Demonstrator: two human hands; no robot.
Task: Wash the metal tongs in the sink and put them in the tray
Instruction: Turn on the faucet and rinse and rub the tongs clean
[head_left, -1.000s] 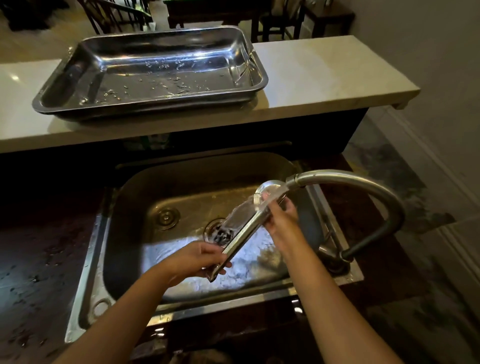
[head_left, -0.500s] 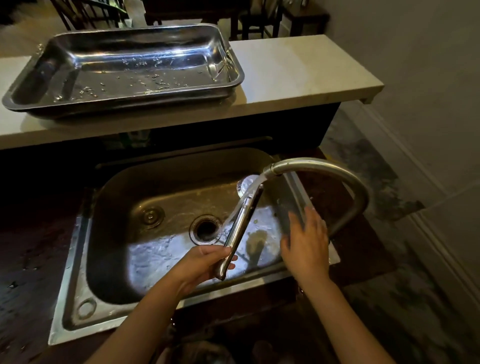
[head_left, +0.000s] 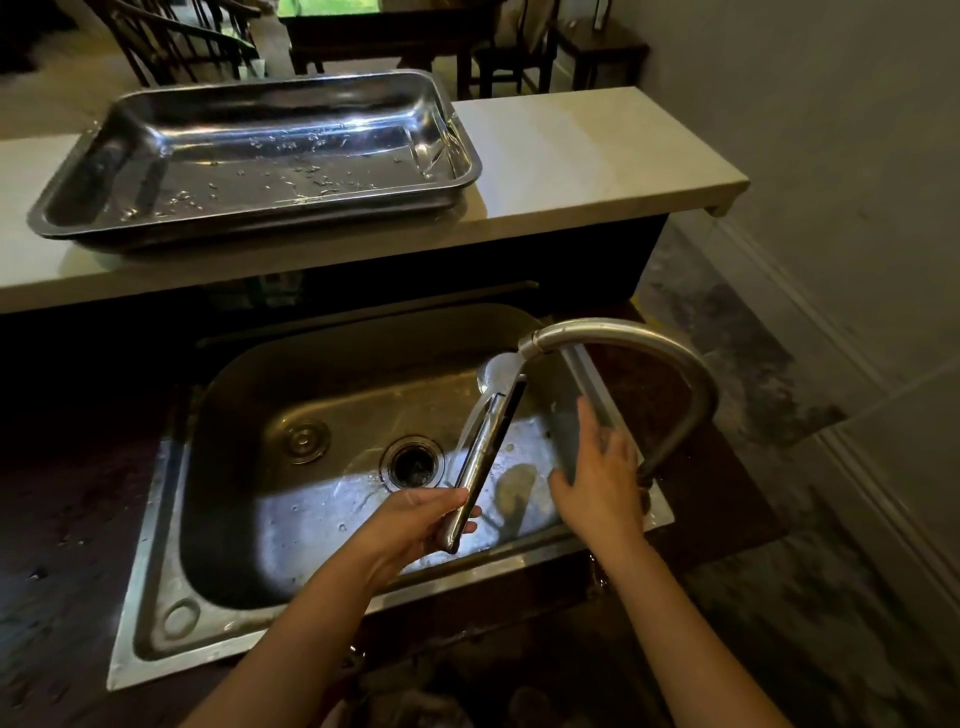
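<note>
My left hand (head_left: 415, 525) grips the handle end of the metal tongs (head_left: 485, 452), which slant up and to the right over the steel sink (head_left: 171, 551). Their rounded tips sit just under the spout of the curved faucet (head_left: 623, 332). To the right of the tongs my right hand (head_left: 597, 478) is held flat with fingers apart, holding nothing, near the sink's right wall and the faucet's base. On the pale raised counter (head_left: 582, 156) behind the sink rests the wide metal tray (head_left: 457, 176), wet with droplets and holding nothing else.
The drain (head_left: 413, 462) lies in the middle of the wet sink floor. Dark wet countertop (head_left: 78, 493) surrounds the sink on the left. Chairs and a dark table (head_left: 374, 36) stand beyond the counter. A tiled floor and a wall run along the right.
My right hand has let go of the tongs' tips and drawn back to the right. The left hand keeps the tongs, now steeper, under the faucet. The camera view has shifted slightly.
</note>
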